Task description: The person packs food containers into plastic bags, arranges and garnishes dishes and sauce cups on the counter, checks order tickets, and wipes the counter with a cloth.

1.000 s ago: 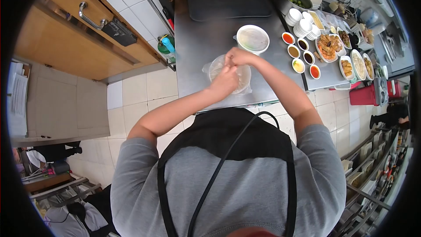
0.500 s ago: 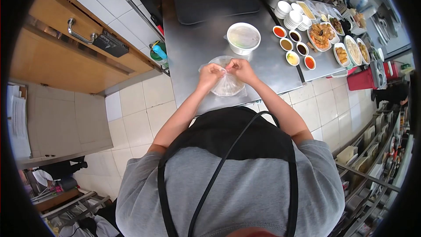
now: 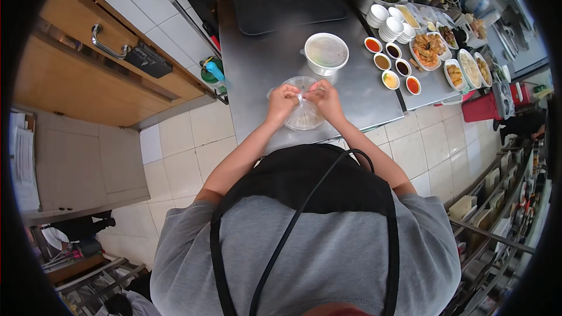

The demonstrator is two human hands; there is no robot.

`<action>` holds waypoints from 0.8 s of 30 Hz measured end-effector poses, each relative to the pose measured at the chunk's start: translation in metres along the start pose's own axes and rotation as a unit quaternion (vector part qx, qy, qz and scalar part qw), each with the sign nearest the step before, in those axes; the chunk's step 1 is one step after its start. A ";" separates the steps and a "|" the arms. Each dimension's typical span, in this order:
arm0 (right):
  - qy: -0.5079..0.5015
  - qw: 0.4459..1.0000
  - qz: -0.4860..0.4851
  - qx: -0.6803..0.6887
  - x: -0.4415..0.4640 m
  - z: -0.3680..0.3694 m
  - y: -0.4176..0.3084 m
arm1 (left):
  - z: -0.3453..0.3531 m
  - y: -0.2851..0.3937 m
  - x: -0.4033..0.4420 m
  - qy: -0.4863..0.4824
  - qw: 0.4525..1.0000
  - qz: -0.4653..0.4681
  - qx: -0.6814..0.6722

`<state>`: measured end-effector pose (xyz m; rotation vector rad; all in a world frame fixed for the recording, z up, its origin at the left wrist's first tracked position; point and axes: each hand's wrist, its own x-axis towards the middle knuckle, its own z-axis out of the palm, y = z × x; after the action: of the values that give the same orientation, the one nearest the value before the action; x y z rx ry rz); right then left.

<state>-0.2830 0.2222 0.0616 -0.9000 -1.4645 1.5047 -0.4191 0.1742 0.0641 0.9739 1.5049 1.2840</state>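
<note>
One clear plastic bag [image 3: 305, 119] sits at the near edge of a steel table [image 3: 257, 61], straight in front of the person, with a round, pale container inside it. Its gathered neck is pinched in both hands: the left hand [image 3: 282, 104] grips it from the left between thumb and bent fingers, and the right hand [image 3: 323, 99] grips it from the right in the same way. The fingertips are close together over the middle of the container, and a loose flap of the bag spreads beyond the left knuckles. The contents are hard to make out through the plastic, and I cannot say for sure whether the container wears a lid.

Just beyond the right hand stands a white bowl [image 3: 326, 54] under a see-through cover, upright and apart from the bag. Farther off, at the far end of the table, lies a dark, flat tray [image 3: 290, 7].

To the right, six small sauce cups [image 3: 382, 61] stand in two uneven rows, with red, brown, dark and yellow fillings. Past them are stacks of white dishes [image 3: 391, 26], and at the far right a metal pot [image 3: 364, 1] with green pieces in it. Orange-brown food [image 3: 428, 50] fills a white plate right of the cups. On the left are a wooden door [image 3: 117, 76] and a green cylinder [image 3: 209, 75] beside the table.
</note>
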 end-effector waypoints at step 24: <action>0.007 0.958 -0.119 -0.262 -0.005 0.000 0.024 | -0.010 0.018 0.001 -0.145 0.985 -0.082 -0.035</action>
<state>-0.2830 0.2187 0.0378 -0.9875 -1.9279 0.9422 -0.4283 0.1747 0.0819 0.9268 1.2780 1.0225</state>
